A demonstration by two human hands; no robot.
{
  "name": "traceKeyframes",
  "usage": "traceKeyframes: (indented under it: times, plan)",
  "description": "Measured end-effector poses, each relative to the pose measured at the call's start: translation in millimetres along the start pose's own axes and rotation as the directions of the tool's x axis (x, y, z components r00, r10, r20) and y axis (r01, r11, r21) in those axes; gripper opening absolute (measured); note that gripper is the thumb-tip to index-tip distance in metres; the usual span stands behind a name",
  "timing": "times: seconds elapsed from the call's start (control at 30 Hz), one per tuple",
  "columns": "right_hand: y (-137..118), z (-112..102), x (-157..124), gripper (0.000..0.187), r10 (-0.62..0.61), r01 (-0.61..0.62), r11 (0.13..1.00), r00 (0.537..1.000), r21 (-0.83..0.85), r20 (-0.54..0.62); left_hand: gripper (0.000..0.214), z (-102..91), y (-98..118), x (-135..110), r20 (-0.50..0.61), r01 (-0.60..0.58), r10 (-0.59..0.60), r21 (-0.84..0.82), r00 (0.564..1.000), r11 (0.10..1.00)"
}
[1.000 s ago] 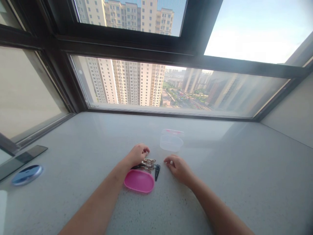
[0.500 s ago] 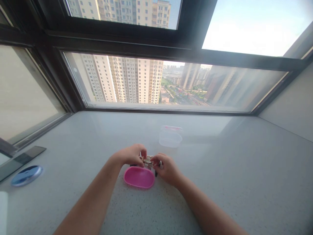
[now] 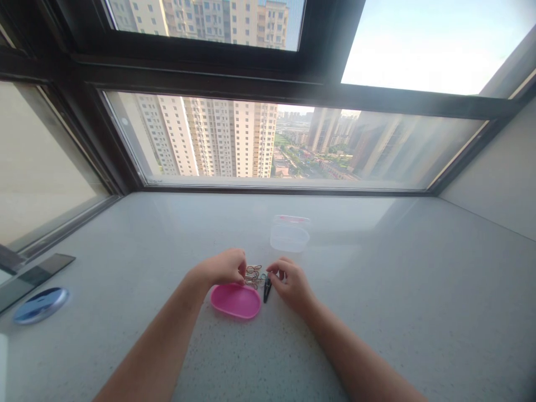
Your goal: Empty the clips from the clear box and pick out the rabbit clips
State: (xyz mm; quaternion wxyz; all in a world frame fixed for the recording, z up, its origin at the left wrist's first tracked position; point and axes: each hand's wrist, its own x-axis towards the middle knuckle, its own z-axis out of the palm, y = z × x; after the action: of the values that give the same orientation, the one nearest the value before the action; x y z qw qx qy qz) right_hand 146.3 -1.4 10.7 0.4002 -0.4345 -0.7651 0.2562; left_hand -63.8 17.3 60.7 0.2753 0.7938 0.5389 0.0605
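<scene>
So, what does the view take in, from largest to smallest?

Broadly, a dark window frame [image 3: 209, 75] above a speckled stone sill [image 3: 377, 290], with apartment towers [image 3: 230, 139] beyond the glass.

And on the sill?

Toward its left end lie a dark flat strip [image 3: 42, 273] and a blue disc [image 3: 41, 306]. Near the middle stands a clear plastic box [image 3: 290, 234] with a pink rim, and in front of it sits a pink oval dish [image 3: 235, 301].

Where are the hands?

The left hand [image 3: 221, 268] rests just above the dish, the right hand [image 3: 291, 285] just beside a black snap clip [image 3: 267, 289].

And the fingers?

Both sets are curled and narrow. The left tips reach the small loops [image 3: 253, 276]; whether they grip any, one cannot tell. The right tips hover close to the clip, with nothing visibly held.

How would those handle?

The loops, between the hands, are too small to call wire or elastic. They look light and prone to snagging, so pinch one loop alone. The clip seems light and stiff; take it along its sides.
</scene>
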Motion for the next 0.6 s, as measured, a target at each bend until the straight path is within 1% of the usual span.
traceKeyframes:
  times: [0.13, 0.23, 0.33, 0.4, 0.43, 0.47, 0.53, 0.57, 0.6]
  plan:
    - [-0.5, -2.8, 1.0, 0.012, 0.006, -0.006, 1.0, 0.999, -0.001, -0.033, 0.01, -4.1, 0.8, -2.5, 0.005, -0.062, 0.062, -0.001, 0.998, 0.998]
    - [-3.0, -5.9, 1.1, 0.012, -0.003, 0.005, 1.0, 0.997, 0.021, -0.073, 0.011, -13.9, 1.8, -7.5, -0.025, -0.1, 0.1, -0.007, 0.995, 0.995]
    - [-7.8, -8.7, -0.1, 0.015, 0.019, -0.008, 0.997, 0.989, 0.073, -0.148, 0.013, -24.7, 7.8, -13.1, -0.103, -0.149, 0.146, -0.019, 0.984, 0.989]
    - [-12.0, -8.8, -1.2, 0.019, 0.086, -0.06, 0.984, 0.985, 0.168, -0.153, 0.014, -27.3, 16.3, -14.8, -0.17, -0.184, 0.177, -0.029, 0.97, 0.982]
    - [-14.2, -8.1, -1.7, 0.022, 0.133, -0.1, 0.963, 0.984, 0.25, -0.117, 0.015, -26.5, 21.9, -14.8, -0.207, -0.198, 0.187, -0.034, 0.96, 0.98]
    - [-16.3, -7.1, -1.9, 0.025, 0.182, -0.152, 0.921, 0.982, 0.357, -0.051, 0.015, -24.2, 28.3, -14.2, -0.237, -0.214, 0.199, -0.038, 0.951, 0.976]
    - [-19.8, -4.6, -1.7, 0.032, 0.251, -0.261, 0.785, 0.963, 0.561, 0.097, 0.013, -16.9, 41.7, -12.2, -0.278, -0.247, 0.226, -0.043, 0.933, 0.968]
    - [-20.8, -3.6, -1.2, 0.035, 0.274, -0.3, 0.711, 0.951, 0.636, 0.142, 0.013, -12.7, 47.9, -11.0, -0.291, -0.26, 0.237, -0.042, 0.927, 0.965]
    - [-21.2, -2.9, -0.4, 0.037, 0.295, -0.321, 0.647, 0.942, 0.691, 0.162, 0.012, -9.0, 53.0, -9.8, -0.298, -0.27, 0.246, -0.041, 0.922, 0.962]
